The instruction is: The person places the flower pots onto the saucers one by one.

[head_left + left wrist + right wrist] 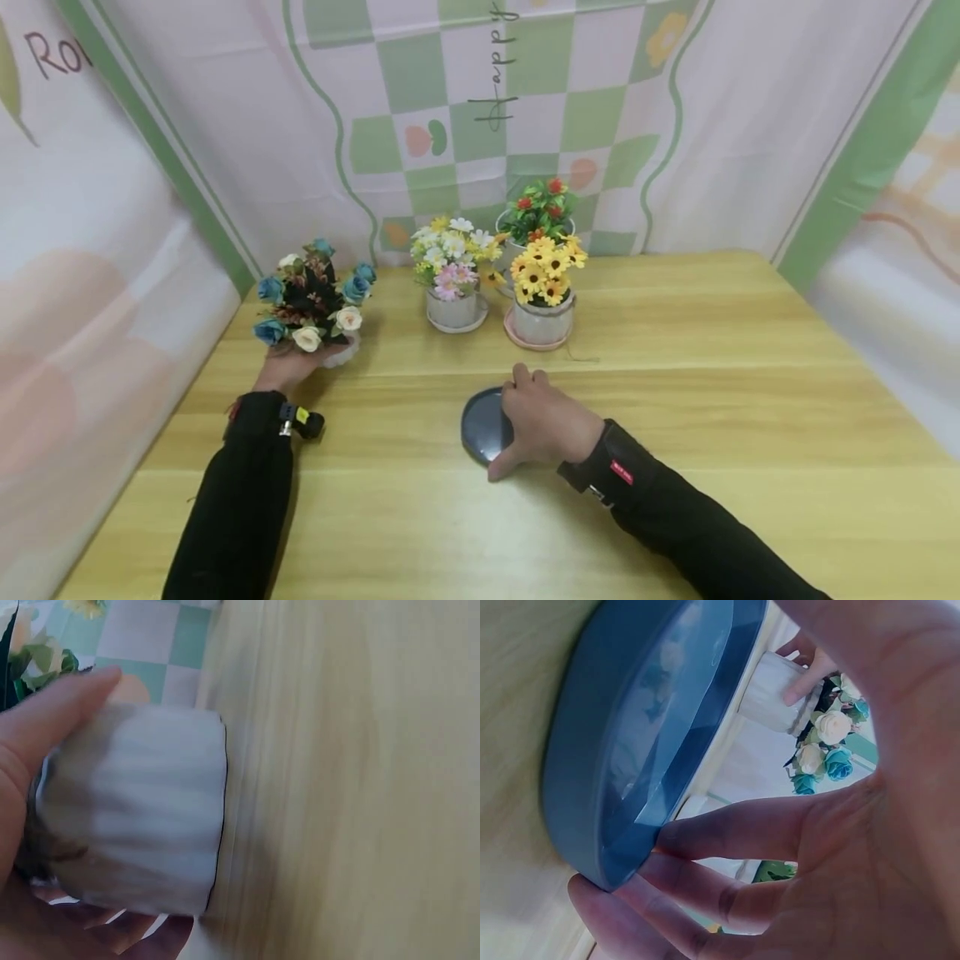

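Observation:
At the left of the head view, my left hand point(291, 369) grips a white flower pot point(142, 810) from its near side. Blue and cream artificial roses point(311, 304) with dark leaves stand in this pot. In the left wrist view the thumb lies along one side of the pot and the fingers curl round the other. My right hand point(551, 421) spans a dark blue saucer point(482, 427) in the middle of the table, its fingertips on the far rim and its thumb by the near rim. The palm hides the saucer's right part.
Behind the saucer stand a pot of white and pink daisies point(452, 310), a pot of yellow flowers point(543, 321) on a pink saucer point(517, 333), and a red-flowered plant point(534, 218). A patterned cloth point(480, 75) hangs behind the wooden table point(712, 358).

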A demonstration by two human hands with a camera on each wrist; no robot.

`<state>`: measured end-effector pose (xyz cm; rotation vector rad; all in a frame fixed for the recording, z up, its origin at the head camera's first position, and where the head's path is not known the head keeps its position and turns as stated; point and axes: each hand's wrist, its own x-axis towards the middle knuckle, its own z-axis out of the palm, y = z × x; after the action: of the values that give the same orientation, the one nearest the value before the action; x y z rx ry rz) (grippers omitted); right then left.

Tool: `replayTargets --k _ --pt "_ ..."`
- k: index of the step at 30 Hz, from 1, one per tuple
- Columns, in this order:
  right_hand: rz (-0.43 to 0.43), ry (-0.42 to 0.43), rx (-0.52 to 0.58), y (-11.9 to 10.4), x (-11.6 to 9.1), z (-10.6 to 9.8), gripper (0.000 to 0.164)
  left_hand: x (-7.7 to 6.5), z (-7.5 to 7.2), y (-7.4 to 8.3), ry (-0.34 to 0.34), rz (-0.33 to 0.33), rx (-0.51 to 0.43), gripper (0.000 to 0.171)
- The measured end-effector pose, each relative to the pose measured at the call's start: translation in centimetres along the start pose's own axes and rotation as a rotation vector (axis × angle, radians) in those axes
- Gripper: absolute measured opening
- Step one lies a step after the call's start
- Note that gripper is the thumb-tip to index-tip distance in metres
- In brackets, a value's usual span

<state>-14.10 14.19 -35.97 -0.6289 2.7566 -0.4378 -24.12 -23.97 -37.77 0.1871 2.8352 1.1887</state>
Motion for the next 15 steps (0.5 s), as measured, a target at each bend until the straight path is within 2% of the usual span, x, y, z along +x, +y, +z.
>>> replayTargets --k 5,11,15 --pt "0.009 -0.019 -0.002 -0.28 0.22 0.0 0.104 -0.36 0.19 -0.26 -0.006 -0.012 0.024 0.108" --pt "0.017 -0.024 -0.007 -0.32 0.4 0.01 0.106 -0.51 0.18 -0.19 0.012 -0.055 -0.063 0.108" --pt "0.02 -0.021 -0.004 -0.16 0.36 0.08 0.108 -0.07 0.29 -0.28 0.005 -0.041 -0.067 0.108"
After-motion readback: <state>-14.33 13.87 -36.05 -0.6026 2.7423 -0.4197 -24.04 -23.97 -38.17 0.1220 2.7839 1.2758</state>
